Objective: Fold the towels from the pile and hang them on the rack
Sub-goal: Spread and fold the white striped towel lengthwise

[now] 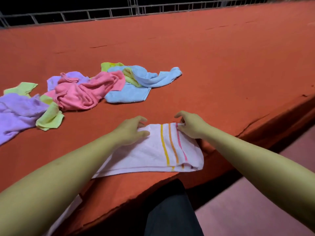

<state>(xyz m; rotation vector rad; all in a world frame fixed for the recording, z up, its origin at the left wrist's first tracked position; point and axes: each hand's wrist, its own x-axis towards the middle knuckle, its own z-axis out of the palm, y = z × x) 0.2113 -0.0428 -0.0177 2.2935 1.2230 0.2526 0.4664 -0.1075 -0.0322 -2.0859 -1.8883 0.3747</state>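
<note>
One white striped towel [153, 150] lies folded at the near edge of the red table [221, 57]. The left hand [131, 132] pinches its far left corner; the right hand [190, 126] pinches its far right corner. Toward the left edge sits one loose pile [81, 89] of pink, blue, purple and green towels. A metal railing [102, 14] runs behind the far edge.

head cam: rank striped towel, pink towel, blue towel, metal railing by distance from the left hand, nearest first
1. striped towel: under the left hand, which touches it.
2. pink towel: mid pile, up-left.
3. blue towel: pile's right end, beyond it.
4. metal railing: far edge.
</note>
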